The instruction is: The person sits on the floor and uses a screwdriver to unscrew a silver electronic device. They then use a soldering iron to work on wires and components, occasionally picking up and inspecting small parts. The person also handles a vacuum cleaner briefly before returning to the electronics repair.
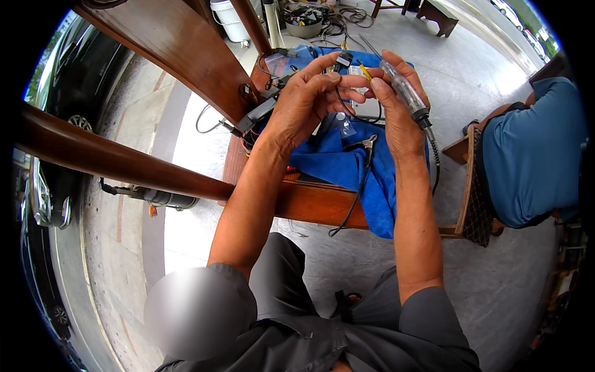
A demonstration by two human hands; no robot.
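Note:
Both my hands are raised over a blue cloth (322, 160) on a wooden bench. My left hand (304, 99) is closed, thumb and fingers pinching a small black connector (343, 60) with a thin black cable. In my right hand (400, 115) lies a circuit tester (403, 85) with a clear handle, its metal probe pointing up and left. A yellow-sleeved wire end (364, 70) sits between the two hands' fingertips; which fingers grip it I cannot tell. From the tester's lower end hangs a black coiled cord (436, 149). An alligator clip (370, 141) rests on the cloth below.
Wooden beams (136, 160) cross at the left. Grey modules and wires (257, 115) lie on the bench (322, 204). Close by on the right, a person in a blue shirt (536, 155) sits on a wooden chair. A white bucket (235, 20) and a tub of cables (304, 28) stand behind.

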